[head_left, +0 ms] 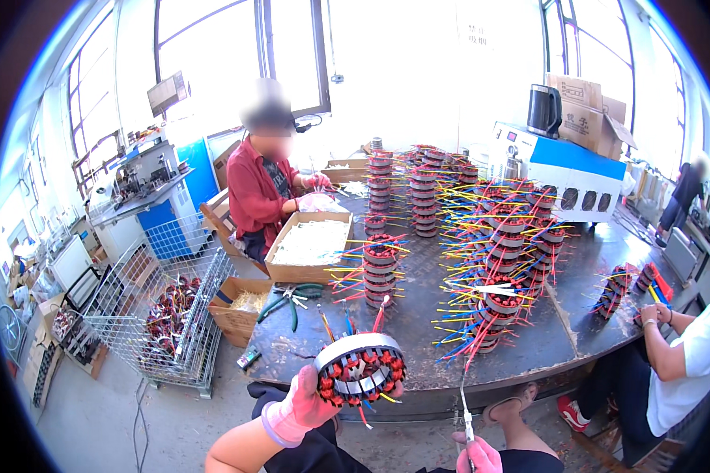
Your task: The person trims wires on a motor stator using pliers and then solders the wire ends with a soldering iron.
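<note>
My left hand [302, 400], in a pink glove, is closed on the lower left rim of a motor stator [363, 346]. This ring has a grey metal outside, black insulation and red windings, with coloured wire leads sticking out above and below. It is held tilted in front of the table edge. At the lower edge, my pink-gloved right hand [479, 457] grips a thin tool [468, 426] with a white shaft and a slender metal tip pointing up. The tip is apart from the stator, near the wires of a stator stack [493, 319].
More stator stacks [380, 272] stand on the dark table [418, 347]. Green-handled pliers [293, 303] lie beside an open carton [312, 244] of white pieces. A co-worker [264, 181] sits beyond it, another [686, 355] at right. A wire cage [166, 315] stands left.
</note>
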